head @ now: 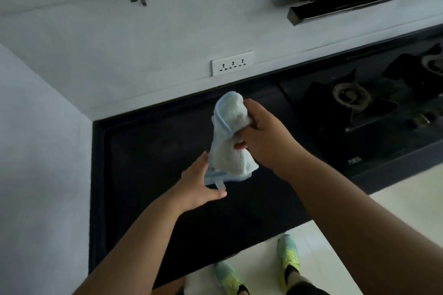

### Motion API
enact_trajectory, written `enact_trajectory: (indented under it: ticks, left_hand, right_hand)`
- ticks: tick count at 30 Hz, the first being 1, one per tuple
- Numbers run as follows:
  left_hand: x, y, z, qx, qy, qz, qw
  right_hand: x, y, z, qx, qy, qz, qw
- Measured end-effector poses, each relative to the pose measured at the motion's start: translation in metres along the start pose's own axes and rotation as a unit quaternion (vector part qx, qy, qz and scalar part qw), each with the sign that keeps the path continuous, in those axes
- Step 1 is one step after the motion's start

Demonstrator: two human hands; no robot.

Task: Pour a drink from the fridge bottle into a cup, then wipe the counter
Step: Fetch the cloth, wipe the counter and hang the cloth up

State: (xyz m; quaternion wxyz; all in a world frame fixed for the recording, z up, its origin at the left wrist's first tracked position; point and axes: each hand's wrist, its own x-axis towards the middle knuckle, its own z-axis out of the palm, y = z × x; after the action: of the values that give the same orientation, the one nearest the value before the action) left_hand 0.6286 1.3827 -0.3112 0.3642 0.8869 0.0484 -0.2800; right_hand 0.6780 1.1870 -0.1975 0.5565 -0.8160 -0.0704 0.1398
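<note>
A pale blue and white cloth hangs bunched above the black counter. My right hand grips the cloth around its upper middle, fingers curled into the fabric. My left hand is below it, fingers and thumb spread around the cloth's lower edge, where a small loop tag hangs. I cannot tell whether the left hand pinches the edge or only touches it. No bottle or cup is in view.
A gas hob with dark pan supports is set into the counter at the right. A white wall socket sits above the counter's back edge. White walls close the left corner. My feet in green shoes stand on the pale floor.
</note>
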Motion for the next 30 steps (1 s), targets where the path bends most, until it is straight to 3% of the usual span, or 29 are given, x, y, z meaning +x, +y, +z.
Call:
enact_trajectory:
  ticks: [4,6,9,12,16,23,30]
  left_hand:
    - [0.031,0.031,0.029,-0.010,0.061,-0.025,0.998]
    - [0.034,0.054,0.031,-0.074,0.114,-0.052,0.989]
    - [0.019,0.104,0.030,-0.183,0.168,0.038,0.968]
    - [-0.001,0.166,0.045,-0.199,0.086,0.188,0.958]
    - [-0.035,0.238,0.094,-0.083,-0.029,0.289,0.953]
    - [-0.067,0.328,0.181,-0.068,-0.110,0.341,0.931]
    - [-0.096,0.410,0.290,-0.032,-0.155,0.393,0.906]
  right_hand:
    - [-0.026,0.018,-0.028,0.008,0.024,-0.006,1.000]
    - [-0.041,0.039,-0.051,-0.030,0.064,-0.003,0.998]
    - [-0.071,0.068,-0.094,-0.134,0.114,0.044,0.983]
    - [-0.106,0.082,-0.126,-0.121,0.120,0.087,0.981]
    - [-0.153,0.088,-0.157,-0.056,0.145,0.094,0.983]
    - [-0.264,0.131,-0.258,-0.002,0.326,0.133,0.936]
    - [-0.363,0.155,-0.329,-0.031,0.406,0.154,0.900]
